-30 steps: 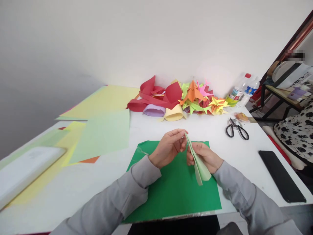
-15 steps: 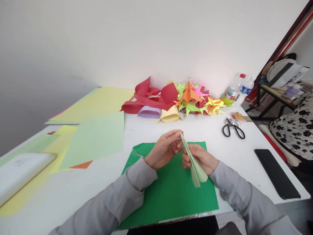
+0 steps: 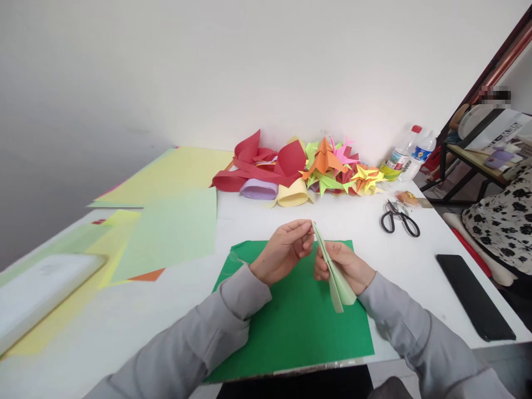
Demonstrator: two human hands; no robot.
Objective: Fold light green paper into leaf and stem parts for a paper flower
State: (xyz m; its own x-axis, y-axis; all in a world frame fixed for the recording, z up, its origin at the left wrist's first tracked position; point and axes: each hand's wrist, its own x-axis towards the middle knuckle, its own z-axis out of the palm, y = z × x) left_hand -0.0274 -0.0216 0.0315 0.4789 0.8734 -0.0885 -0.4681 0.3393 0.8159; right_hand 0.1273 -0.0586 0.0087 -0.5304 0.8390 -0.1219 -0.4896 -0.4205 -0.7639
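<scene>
A light green folded paper plane [image 3: 338,282] is held tilted above the green sheet [image 3: 299,338], its narrow tip up and its two wing flaps down towards me. My right hand [image 3: 347,266] is closed round its middle, with the thumb on top. At the tip, the thumb and index finger of my left hand [image 3: 286,249] pinch the folded point, the other fingers curled beneath. Part of the fold is hidden behind my right fingers.
Large paper sheets [image 3: 178,233] and a white device [image 3: 45,288] lie left. At the wall stand folded paper stars and shapes [image 3: 326,160] and rolled paper pieces [image 3: 257,188]. Scissors [image 3: 399,219], bottles [image 3: 401,155] and a black phone [image 3: 474,296] are right. A person in patterned clothing [image 3: 499,216] sits beyond.
The whole view has shifted slightly, so everything sits a little further right. Both hands keep their hold on the paper plane, with the left fingers still at its tip.
</scene>
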